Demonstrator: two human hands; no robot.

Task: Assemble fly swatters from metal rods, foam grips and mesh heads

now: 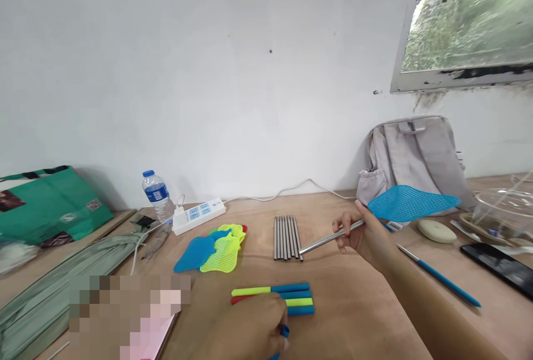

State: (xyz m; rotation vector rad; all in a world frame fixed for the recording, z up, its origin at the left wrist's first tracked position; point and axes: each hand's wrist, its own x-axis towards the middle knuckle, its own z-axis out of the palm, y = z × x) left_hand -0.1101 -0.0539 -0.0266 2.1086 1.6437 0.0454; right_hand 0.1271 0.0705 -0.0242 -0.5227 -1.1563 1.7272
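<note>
My right hand (pixel 363 236) grips the metal rod (pixel 322 243) of a blue fly swatter, whose mesh head (pixel 410 203) sticks out to the right above the table. The rod's free end points left, toward a row of several metal rods (pixel 286 236) lying side by side. My left hand (pixel 254 331) rests at the near edge, its fingers pinching a blue handle (pixel 283 331) next to a stack of blue, yellow and red plastic handles (pixel 277 298). Blue and yellow mesh swatter heads (pixel 214 249) lie in a pile further left.
A grey backpack (pixel 412 157) leans on the wall at the right. A finished swatter rod with blue handle (pixel 439 278), a black phone (pixel 499 266) and a glass bowl (pixel 503 204) lie at the right. A water bottle (pixel 157 195), power strip (pixel 199 215) and green bag (pixel 45 204) stand left.
</note>
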